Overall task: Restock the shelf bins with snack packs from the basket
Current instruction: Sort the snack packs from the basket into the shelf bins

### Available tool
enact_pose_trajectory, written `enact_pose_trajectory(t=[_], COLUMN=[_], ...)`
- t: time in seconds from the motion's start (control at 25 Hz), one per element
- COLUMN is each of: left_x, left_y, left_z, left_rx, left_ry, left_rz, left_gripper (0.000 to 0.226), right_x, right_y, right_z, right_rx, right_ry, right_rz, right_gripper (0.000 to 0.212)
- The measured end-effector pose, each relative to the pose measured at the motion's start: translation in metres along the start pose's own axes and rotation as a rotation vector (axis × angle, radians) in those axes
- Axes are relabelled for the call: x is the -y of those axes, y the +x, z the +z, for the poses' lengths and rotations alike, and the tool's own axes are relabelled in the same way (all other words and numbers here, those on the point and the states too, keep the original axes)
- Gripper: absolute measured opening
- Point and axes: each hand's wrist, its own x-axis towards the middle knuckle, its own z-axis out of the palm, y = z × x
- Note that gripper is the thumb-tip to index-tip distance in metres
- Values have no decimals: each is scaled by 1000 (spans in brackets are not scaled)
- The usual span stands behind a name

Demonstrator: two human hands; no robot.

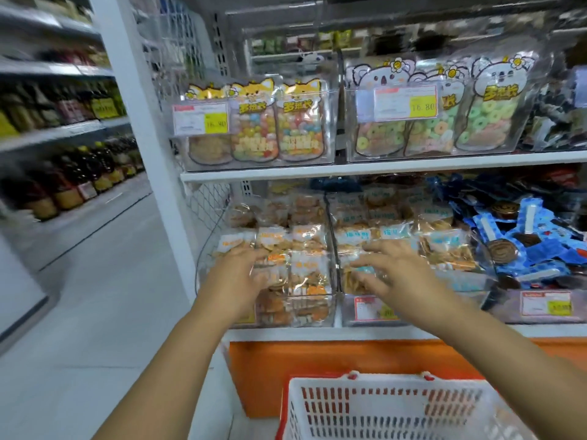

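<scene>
Snack bins, lower shelf.
Left hand on orange-label snack packs; right hand over blue-label packs; basket below.

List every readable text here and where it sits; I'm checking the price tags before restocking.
"16.80": left upper price tag, on the fox-pack bin.
"16.80": right upper price tag, on the koala-pack bin.
Chinese lettering on the candy packs: too blurred to read.
Lower price tags: blurred, unreadable.

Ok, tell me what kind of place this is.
Most likely a grocery or snack shop: clear shelf bins of candy bags carry price tags, bottles line the shelves across the aisle, and a plastic shopping basket sits below.
</scene>
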Motion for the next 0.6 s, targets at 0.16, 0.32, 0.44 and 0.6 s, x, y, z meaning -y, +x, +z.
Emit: enact_pose_trajectory(t=[0.16, 0.32, 0.44, 0.6], left_x=[40, 61, 69, 78], left_y=[-2, 2, -2, -5], left_z=[10, 11, 8, 8], left_rx=[-56, -140, -196, -173], left_ry=[-11, -81, -94, -66], left_rz=[-26, 0, 6, 21], left_gripper=[44, 44, 51, 56], right_x=[35, 46, 48, 47], right_y=[53, 106, 121, 120], right_z=[18, 34, 41, 39], right_rx=[9, 183, 242, 220], right_ry=[-56, -421, -476, -329], right_rz=[-96, -42, 22, 24], right_gripper=[33, 39, 36, 18])
